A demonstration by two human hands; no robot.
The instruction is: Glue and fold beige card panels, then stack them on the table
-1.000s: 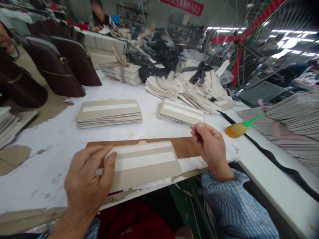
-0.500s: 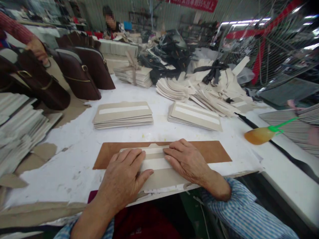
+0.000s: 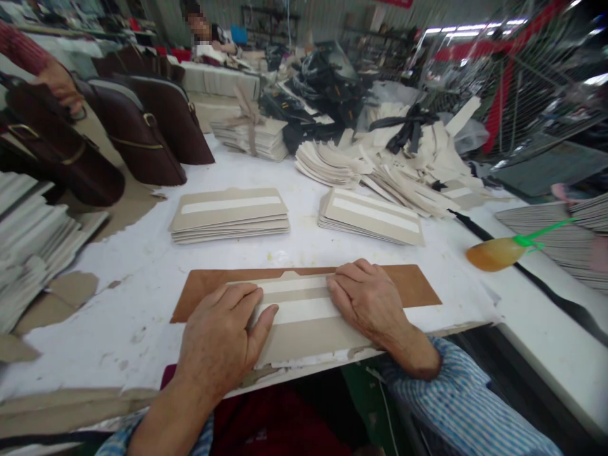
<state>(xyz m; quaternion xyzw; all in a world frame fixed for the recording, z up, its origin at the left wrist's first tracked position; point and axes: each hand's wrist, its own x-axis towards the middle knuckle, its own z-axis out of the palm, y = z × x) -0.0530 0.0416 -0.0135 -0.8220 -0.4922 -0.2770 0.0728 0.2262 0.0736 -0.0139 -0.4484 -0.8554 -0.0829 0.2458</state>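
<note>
A beige card panel [image 3: 304,316] with two white tape strips lies on a brown strip [image 3: 413,285] at the near edge of the white table [image 3: 142,259]. My left hand [image 3: 221,339] lies flat on the panel's left part, fingers stretched out. My right hand [image 3: 368,297] presses flat on its right part, fingers spread. Neither hand holds anything.
Two stacks of similar taped panels [image 3: 230,212] [image 3: 373,215] lie beyond. An amber bottle with a green nozzle [image 3: 498,252] rests at the right. Dark brown bags [image 3: 142,130] stand far left, where another person's hand [image 3: 59,82] grips one. Loose card pieces [image 3: 408,164] and grey sheets [image 3: 565,234] crowd the back and right.
My right hand came down from the brown strip's right end onto the panel. Both hands then slid slightly apart across it.
</note>
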